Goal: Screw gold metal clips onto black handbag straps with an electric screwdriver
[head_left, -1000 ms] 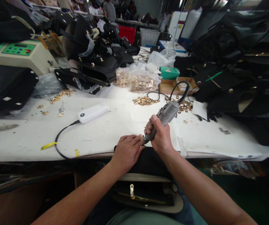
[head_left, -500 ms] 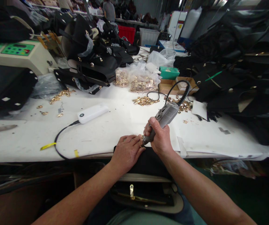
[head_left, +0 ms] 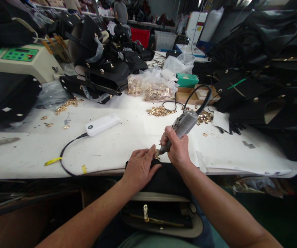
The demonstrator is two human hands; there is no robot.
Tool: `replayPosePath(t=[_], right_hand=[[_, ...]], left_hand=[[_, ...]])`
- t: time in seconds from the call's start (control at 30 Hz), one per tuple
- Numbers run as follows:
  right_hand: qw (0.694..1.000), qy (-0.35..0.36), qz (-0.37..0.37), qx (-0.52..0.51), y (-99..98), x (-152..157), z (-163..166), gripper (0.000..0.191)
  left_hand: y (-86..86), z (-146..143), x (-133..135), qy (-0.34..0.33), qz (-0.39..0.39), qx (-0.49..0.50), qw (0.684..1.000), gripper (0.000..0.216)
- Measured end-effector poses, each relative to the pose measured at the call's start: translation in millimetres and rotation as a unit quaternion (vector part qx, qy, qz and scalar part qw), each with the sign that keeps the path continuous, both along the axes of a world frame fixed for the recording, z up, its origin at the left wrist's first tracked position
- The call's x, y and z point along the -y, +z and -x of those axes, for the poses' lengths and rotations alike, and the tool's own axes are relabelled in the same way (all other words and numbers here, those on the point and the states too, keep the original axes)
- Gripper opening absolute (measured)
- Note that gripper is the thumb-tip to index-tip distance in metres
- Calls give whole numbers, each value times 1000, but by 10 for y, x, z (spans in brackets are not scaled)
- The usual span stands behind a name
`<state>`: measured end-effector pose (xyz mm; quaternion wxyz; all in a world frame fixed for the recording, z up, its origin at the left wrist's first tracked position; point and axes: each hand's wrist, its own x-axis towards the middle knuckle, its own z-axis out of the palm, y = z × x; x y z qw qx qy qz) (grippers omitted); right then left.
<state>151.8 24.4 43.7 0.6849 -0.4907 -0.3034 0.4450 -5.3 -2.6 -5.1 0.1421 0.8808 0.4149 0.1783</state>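
A black handbag (head_left: 164,181) lies at the table's front edge and over my lap, its mouth towards me with a gold zip pull (head_left: 145,213) inside. My left hand (head_left: 139,167) rests flat on the bag's far end, fingers stretched out and thumb apart. Just beyond those fingertips sits a small gold clasp (head_left: 157,154). In my right hand (head_left: 177,148) is a grey electric screwdriver (head_left: 186,122), tilted, its tip down at the clasp. Whether the tip touches a screw is too small to tell. A black cable (head_left: 207,91) loops from the tool's back end.
A white power bank-like device (head_left: 103,124) with a black cord lies left on the table (head_left: 130,137). Gold fittings (head_left: 161,111) lie in piles farther back, near plastic bags of fittings (head_left: 158,92). Black bags (head_left: 104,74) are heaped at left and right. A person (head_left: 120,13) stands far off.
The screwdriver tip has shifted slightly right and up, and more of the gold clasp shows. My left index finger has lifted and drawn back a little from it.
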Motion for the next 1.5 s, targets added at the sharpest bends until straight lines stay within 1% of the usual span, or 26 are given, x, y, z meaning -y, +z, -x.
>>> replayPosePath(t=[0.13, 0.33, 0.43, 0.53, 0.63, 0.73, 0.83, 0.97, 1.07, 1.1, 1.23, 1.3, 1.37, 1.4, 1.47, 1.5], right_hand=[[1000, 21, 6, 5, -54, 7, 53, 40], [998, 65, 14, 17, -86, 27, 80, 43], [994, 83, 26, 68, -94, 32, 76, 40], [985, 93, 40, 137, -88, 35, 88, 32], [975, 111, 47, 185, -72, 37, 112, 24], [965, 138, 31, 222, -58, 30, 130, 21], [956, 159, 18, 245, -55, 6, 140, 22], [963, 155, 45, 216, -46, -27, 147, 27], [970, 139, 50, 193, -26, -29, 143, 30], [972, 138, 48, 185, -19, -26, 140, 32], [974, 159, 57, 152, 32, -25, 138, 38], [972, 182, 52, 136, 93, -35, 150, 41], [973, 197, 28, 119, 179, -53, 163, 43], [975, 192, 13, 115, 225, -69, 165, 44], [978, 169, -10, 124, 314, -119, 150, 45], [978, 152, -15, 144, 351, -152, 128, 45]], left_hand=[[1, -8, 2, 5, -1, -14, 1000, 77], [35, -19, 14, 1, 1, -30, 1000, 73], [52, -24, 16, 0, 5, -35, 999, 67], [76, -32, 12, 0, 13, -33, 999, 55], [91, -37, 8, 2, 5, -32, 999, 43], [81, -34, 5, 3, -7, -31, 999, 41], [48, -29, -3, 8, -6, -26, 1000, 41], [33, -12, -14, 11, -2, -21, 1000, 42], [97, 26, 2, 17, -12, -38, 999, 48], [133, 41, 16, 19, -14, -50, 998, 47], [276, 75, 96, 15, -8, -102, 995, 29], [306, 75, 132, 22, -5, -112, 993, 25], [286, 77, 146, 29, 2, -114, 993, 24], [258, 82, 142, 30, 9, -113, 993, 24], [182, 101, 105, 40, 36, -107, 993, 26], [144, 111, 74, 43, 55, -105, 992, 27]])
